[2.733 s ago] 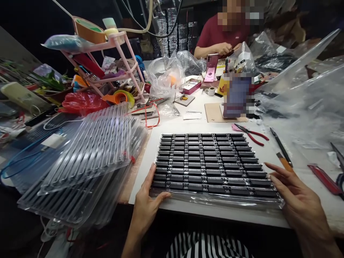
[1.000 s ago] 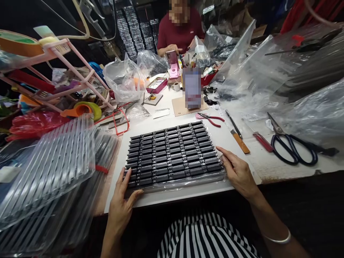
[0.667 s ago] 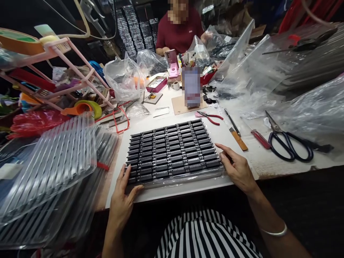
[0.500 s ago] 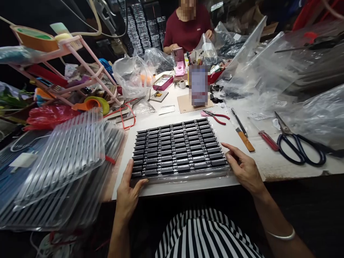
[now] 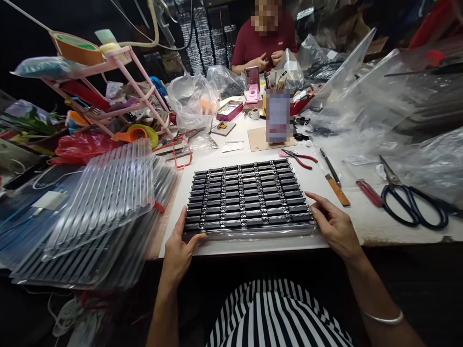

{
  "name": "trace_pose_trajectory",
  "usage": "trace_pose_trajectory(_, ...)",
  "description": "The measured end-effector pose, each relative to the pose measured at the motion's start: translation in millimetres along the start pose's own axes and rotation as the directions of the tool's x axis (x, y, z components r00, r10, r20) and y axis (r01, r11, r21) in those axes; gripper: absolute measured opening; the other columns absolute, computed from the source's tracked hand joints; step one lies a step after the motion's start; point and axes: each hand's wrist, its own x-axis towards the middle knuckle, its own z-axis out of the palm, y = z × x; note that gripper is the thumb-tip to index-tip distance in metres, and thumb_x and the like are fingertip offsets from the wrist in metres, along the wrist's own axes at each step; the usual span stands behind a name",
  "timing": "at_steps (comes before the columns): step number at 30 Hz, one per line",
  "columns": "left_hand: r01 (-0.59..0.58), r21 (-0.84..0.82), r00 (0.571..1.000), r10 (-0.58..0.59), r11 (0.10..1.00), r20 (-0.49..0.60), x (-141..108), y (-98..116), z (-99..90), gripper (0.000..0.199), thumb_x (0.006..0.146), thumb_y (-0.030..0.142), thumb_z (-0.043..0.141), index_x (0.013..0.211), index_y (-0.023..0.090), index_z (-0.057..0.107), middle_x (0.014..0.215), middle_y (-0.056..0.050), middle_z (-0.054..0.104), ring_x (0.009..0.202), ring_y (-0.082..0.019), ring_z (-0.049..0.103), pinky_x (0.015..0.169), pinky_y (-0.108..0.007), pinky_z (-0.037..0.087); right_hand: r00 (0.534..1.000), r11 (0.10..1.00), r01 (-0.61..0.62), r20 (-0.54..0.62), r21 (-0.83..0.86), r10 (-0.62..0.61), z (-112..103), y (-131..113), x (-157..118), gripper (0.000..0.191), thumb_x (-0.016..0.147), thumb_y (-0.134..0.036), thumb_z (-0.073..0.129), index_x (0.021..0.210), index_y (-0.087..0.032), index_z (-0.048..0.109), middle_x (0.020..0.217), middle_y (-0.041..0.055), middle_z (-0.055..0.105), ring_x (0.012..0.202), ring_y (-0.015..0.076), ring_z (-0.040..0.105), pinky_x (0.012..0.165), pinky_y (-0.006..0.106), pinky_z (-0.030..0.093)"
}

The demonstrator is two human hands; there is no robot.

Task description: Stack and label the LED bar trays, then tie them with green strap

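Observation:
A clear plastic tray (image 5: 253, 233) lies on a white sheet at the table's front edge. Rows of small black parts (image 5: 249, 195) with silvery, comb-like teeth fill it. My left hand (image 5: 180, 248) grips the tray's near left corner, thumb along the front edge and fingers up the left side. At the near right corner, my right hand (image 5: 334, 226) holds the opposite side, its index finger stretched along the edge and its thumb against the tray. Some of the fingertips are hidden behind the tray's sides.
Stacked clear ribbed trays (image 5: 104, 207) stand at left, below a pink rack (image 5: 141, 96). Red-handled pliers (image 5: 302, 158), a cutter (image 5: 338, 189), a red-handled tool (image 5: 369, 193) and large scissors (image 5: 408, 200) lie at right. Plastic bags surround a co-worker (image 5: 265, 43) across the table.
The view has shifted, so the table appears further right. My hands stay at the tray's sides. The co-worker's hands have come together in front of the chest.

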Motion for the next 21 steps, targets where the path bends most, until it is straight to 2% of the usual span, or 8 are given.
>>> trace_pose_trajectory(4, 0.144, -0.339, 0.989, -0.125, 0.93, 0.08, 13, -1, -18.5, 0.08, 0.072, 0.041, 0.075, 0.142, 0.026, 0.038, 0.148, -0.008, 0.038, 0.137, -0.026, 0.034, 0.116, -0.042, 0.023, 1.0, 1.0, -0.001, -0.013, -0.021, 0.001, 1, 1, 0, 0.038, 0.092, -0.033, 0.048, 0.126, -0.019, 0.057, 0.076, -0.0011, 0.051, 0.058, 0.0096, 0.041, 0.052, 0.022, 0.035)
trace_pose_trajectory(6, 0.189, -0.61, 0.972, -0.237, 0.77, 0.001, 26, 3, -30.0, 0.076, 0.07, 0.049, 0.074, 0.135, 0.021, 0.046, 0.144, -0.013, 0.043, 0.131, -0.027, 0.042, 0.114, -0.043, 0.028, 1.0, 0.999, 0.003, -0.023, -0.044, -0.004, 1, 1, 0, 0.039, 0.092, -0.033, 0.047, 0.126, -0.019, 0.057, 0.075, -0.0017, 0.05, 0.057, 0.0093, 0.04, 0.052, 0.022, 0.034)
trace_pose_trajectory(9, 0.141, -0.88, 0.927, -0.371, 0.454, -0.043, 50, 13, -45.4, 0.067, 0.075, 0.064, 0.061, 0.117, 0.012, 0.056, 0.136, -0.019, 0.051, 0.124, -0.028, 0.051, 0.108, -0.039, 0.039, 1.0, 0.999, 0.009, -0.029, -0.052, -0.01, 1, 0, 1, 0.039, 0.092, -0.034, 0.047, 0.126, -0.018, 0.057, 0.075, -0.0018, 0.05, 0.056, 0.0092, 0.039, 0.052, 0.022, 0.034)
trace_pose_trajectory(12, 0.076, -0.953, 0.871, -0.484, 0.292, -0.079, 70, 22, -52.7, 0.037, 0.091, 0.047, 0.049, 0.105, 0.014, 0.058, 0.128, -0.014, 0.058, 0.12, -0.023, 0.055, 0.102, -0.034, 0.046, 0.999, 0.999, 0.006, -0.038, -0.054, -0.008, 1, -2, 1, 0.04, 0.091, -0.034, 0.047, 0.126, -0.018, 0.058, 0.074, -0.0018, 0.05, 0.054, 0.009, 0.037, 0.051, 0.023, 0.033)
trace_pose_trajectory(14, 0.011, -0.961, 0.819, -0.553, 0.278, -0.15, 74, 26, -51.5, 0.016, 0.092, 0.021, 0.045, 0.1, 0.017, 0.059, 0.118, -0.008, 0.065, 0.115, -0.019, 0.059, 0.099, -0.032, 0.048, 0.999, 0.998, 0.002, -0.043, -0.064, -0.005, 1, -3, 0, 0.04, 0.091, -0.035, 0.046, 0.125, -0.018, 0.058, 0.074, -0.0013, 0.051, 0.054, 0.0093, 0.038, 0.052, 0.023, 0.034)
trace_pose_trajectory(15, -0.019, -0.957, 0.809, -0.558, 0.288, -0.184, 74, 27, -49.7, 0.02, 0.089, 0.01, 0.044, 0.1, 0.018, 0.059, 0.113, -0.006, 0.067, 0.112, -0.018, 0.061, 0.098, -0.031, 0.049, 0.999, 0.998, -0.002, -0.044, -0.07, -0.001, 1, -4, -1, 0.04, 0.091, -0.035, 0.046, 0.125, -0.018, 0.059, 0.075, -0.001, 0.052, 0.054, 0.0093, 0.038, 0.052, 0.023, 0.035)
trace_pose_trajectory(18, -0.056, -0.932, 0.871, -0.439, 0.358, -0.221, 62, 28, -44.7, 0.033, 0.082, 0.001, 0.044, 0.107, 0.015, 0.06, 0.104, -0.009, 0.07, 0.107, -0.018, 0.064, 0.093, -0.03, 0.052, 0.999, 0.997, -0.014, -0.05, -0.082, 0.01, 1, -1, -1, 0.04, 0.09, -0.037, 0.048, 0.124, -0.019, 0.059, 0.075, -0.0004, 0.053, 0.053, 0.0094, 0.038, 0.05, 0.023, 0.034)
trace_pose_trajectory(21, -0.097, -0.902, 0.906, -0.339, 0.42, -0.255, 47, 24, -48.4, 0.034, 0.087, 0.009, 0.048, 0.118, 0.02, 0.055, 0.094, -0.01, 0.072, 0.097, -0.02, 0.068, 0.087, -0.035, 0.054, 0.996, 0.998, -0.042, -0.082, -0.049, 0.038, 0, 3, 2, 0.042, 0.088, -0.039, 0.051, 0.122, -0.019, 0.061, 0.076, 0.0005, 0.055, 0.057, 0.0104, 0.044, 0.052, 0.022, 0.038)
